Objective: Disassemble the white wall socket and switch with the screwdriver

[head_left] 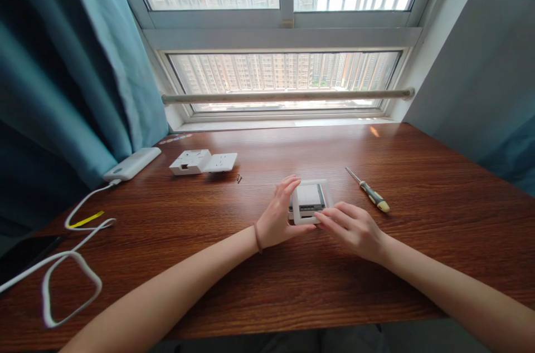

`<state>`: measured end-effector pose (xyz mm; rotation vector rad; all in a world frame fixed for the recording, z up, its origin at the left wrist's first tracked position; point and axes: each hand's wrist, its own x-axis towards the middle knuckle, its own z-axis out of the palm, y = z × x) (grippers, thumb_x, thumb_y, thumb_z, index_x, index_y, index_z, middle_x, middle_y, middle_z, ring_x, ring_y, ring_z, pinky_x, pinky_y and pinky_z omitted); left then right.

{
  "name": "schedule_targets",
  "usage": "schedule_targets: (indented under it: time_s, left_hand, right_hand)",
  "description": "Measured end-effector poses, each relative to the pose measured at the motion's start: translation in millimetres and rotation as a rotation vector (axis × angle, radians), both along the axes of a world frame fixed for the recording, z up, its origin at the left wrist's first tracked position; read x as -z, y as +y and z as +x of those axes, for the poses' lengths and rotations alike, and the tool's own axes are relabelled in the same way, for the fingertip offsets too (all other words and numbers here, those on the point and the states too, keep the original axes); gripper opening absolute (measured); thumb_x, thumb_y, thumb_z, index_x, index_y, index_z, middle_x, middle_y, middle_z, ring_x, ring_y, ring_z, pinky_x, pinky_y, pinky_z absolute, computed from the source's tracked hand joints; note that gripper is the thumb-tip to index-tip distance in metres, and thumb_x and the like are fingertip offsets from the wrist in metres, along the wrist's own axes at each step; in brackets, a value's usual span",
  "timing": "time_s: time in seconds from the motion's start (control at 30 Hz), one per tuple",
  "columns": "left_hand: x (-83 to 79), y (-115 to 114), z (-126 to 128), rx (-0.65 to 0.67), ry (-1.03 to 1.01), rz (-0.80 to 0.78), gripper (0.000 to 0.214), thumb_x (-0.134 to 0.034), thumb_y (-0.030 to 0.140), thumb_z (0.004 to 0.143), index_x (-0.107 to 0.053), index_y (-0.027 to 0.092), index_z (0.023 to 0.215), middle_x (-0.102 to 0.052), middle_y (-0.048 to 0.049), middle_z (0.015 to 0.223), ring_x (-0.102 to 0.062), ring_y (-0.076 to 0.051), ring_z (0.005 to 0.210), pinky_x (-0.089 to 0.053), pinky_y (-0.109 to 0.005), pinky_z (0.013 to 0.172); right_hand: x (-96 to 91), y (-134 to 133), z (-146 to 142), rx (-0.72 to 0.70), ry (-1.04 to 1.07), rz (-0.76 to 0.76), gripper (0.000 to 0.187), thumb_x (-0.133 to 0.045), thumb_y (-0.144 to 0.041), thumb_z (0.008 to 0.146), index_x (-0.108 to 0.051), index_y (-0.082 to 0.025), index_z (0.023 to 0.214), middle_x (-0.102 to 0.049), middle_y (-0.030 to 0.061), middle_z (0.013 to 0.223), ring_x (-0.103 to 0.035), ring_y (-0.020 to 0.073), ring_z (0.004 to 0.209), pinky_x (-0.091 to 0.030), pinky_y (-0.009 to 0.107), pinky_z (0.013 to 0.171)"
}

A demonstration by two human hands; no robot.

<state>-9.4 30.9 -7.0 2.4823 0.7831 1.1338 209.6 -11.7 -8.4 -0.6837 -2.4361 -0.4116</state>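
A square white wall-switch unit with a grey inner part lies on the wooden table, in the middle. My left hand grips its left edge, fingers curled around it. My right hand rests at its lower right corner, fingertips touching the frame. A screwdriver with a yellow and black handle lies just right of the unit, untouched.
Two white socket parts sit at the back left, with a small screw beside them. A white power bank with a looping white cable lies at the left. A blue curtain hangs left; the window is behind.
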Motion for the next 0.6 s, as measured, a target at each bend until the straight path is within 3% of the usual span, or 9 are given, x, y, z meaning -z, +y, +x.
schedule_targets:
  time_s: [0.13,0.27,0.43,0.6]
  left_hand:
    - [0.5,4.6,-1.9,-0.006,-0.05,0.001,0.104,-0.073,0.046,0.059,-0.008,0.023,0.137,-0.023,-0.0163,0.14,-0.021,-0.033,0.131,-0.021,-0.053,0.107]
    - [6.3,12.2,-4.1,-0.05,-0.04,-0.102,0.108,-0.074,0.046,0.057,-0.006,0.023,0.138,-0.016,-0.0163,0.144,-0.016,-0.034,0.133,-0.016,-0.054,0.108]
    - [12.6,16.4,-4.3,-0.032,-0.007,-0.289,0.091,-0.071,0.039,0.064,-0.016,0.02,0.134,-0.028,-0.0157,0.138,-0.03,-0.031,0.128,-0.025,-0.048,0.106]
    - [8.6,13.3,-3.7,-0.044,-0.006,-0.288,0.075,-0.067,0.03,0.067,-0.026,0.019,0.129,-0.039,-0.0133,0.127,-0.04,-0.028,0.118,-0.032,-0.044,0.102]
  right_hand:
    - [-1.6,5.8,7.0,0.073,0.117,-0.015,0.039,-0.049,-0.013,0.083,-0.05,-0.021,0.122,-0.066,0.0075,0.093,-0.057,0.0188,0.077,-0.05,0.034,0.069]
    - [-1.8,23.7,26.2,0.322,0.293,-0.029,0.033,-0.05,-0.016,0.084,-0.055,-0.024,0.115,-0.064,0.007,0.094,-0.054,0.0206,0.082,-0.047,0.036,0.076]
    - [4.0,45.9,48.0,0.467,0.275,-0.102,0.022,-0.047,-0.022,0.087,-0.062,-0.021,0.102,-0.063,0.0079,0.091,-0.053,0.0221,0.084,-0.046,0.036,0.077]
    - [8.0,49.3,44.8,0.503,0.157,-0.157,0.022,-0.042,-0.021,0.088,-0.062,-0.022,0.098,-0.064,0.0062,0.089,-0.052,0.0207,0.083,-0.044,0.033,0.076]
